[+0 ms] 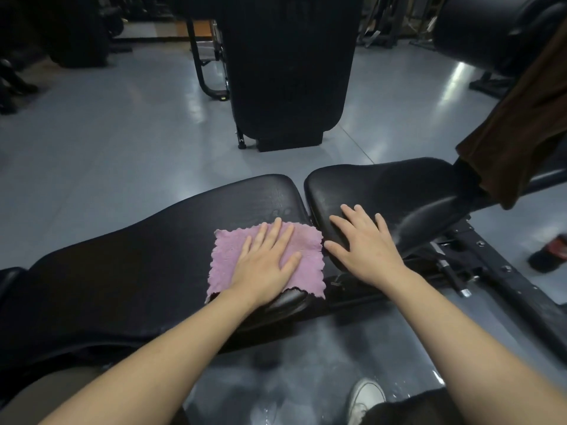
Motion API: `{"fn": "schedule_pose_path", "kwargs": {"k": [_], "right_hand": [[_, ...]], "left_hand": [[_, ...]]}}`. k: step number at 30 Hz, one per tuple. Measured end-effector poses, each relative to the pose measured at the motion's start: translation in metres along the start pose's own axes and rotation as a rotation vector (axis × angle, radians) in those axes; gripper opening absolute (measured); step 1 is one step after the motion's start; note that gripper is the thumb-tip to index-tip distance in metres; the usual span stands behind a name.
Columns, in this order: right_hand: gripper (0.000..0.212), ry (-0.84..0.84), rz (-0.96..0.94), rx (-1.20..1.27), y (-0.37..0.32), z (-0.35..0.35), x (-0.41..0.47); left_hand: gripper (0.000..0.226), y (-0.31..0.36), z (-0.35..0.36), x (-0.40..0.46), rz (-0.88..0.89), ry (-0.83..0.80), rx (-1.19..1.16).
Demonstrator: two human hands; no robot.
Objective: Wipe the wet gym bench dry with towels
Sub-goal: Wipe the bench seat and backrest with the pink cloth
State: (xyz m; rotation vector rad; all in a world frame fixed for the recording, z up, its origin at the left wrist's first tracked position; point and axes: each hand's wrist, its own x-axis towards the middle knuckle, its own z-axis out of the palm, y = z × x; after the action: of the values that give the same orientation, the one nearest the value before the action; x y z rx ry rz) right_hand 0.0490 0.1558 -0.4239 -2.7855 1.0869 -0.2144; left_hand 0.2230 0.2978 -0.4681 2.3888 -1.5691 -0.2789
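Head view: the left hand, fingers spread flat, presses a soft, light purple towel on the table beside the seat gap; the right hand rests open, holding nothing. Palm pressure should grip it best.

Fuzzy cloth towel, glossy bench

Bench back pad spans left to centre; seat pad just right of it, narrow gap between. Towel on right end of back pad, near edge overhanging. Left hand flat on towel. Right hand flat on seat pad's near left part. Cloth hangs at far right, apparently draped over roller pad. Upright pad behind bench, centre. Shoe on floor below right forearm.
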Motion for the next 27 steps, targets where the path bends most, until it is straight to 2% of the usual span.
{"fn": "schedule_pose_path", "kwargs": {"k": [8, 15, 20, 27], "right_hand": [[0.064, -0.011, 0.027, -0.041, -0.004, 0.002, 0.022], [0.064, 0.037, -0.002, -0.179, -0.005, 0.011, 0.021], [0.064, 0.039, -0.001, -0.162, -0.006, 0.008, 0.019], [0.061, 0.019, 0.017, -0.121, -0.006, 0.003, 0.018]], "left_hand": [[0.064, -0.003, -0.008, 0.082, -0.033, 0.031, 0.006], [0.064, -0.006, -0.022, 0.135, -0.085, -0.034, 0.026], [0.063, -0.003, -0.021, 0.110, -0.040, -0.038, 0.024], [0.058, 0.007, -0.008, 0.024, 0.084, -0.039, 0.043]]}}
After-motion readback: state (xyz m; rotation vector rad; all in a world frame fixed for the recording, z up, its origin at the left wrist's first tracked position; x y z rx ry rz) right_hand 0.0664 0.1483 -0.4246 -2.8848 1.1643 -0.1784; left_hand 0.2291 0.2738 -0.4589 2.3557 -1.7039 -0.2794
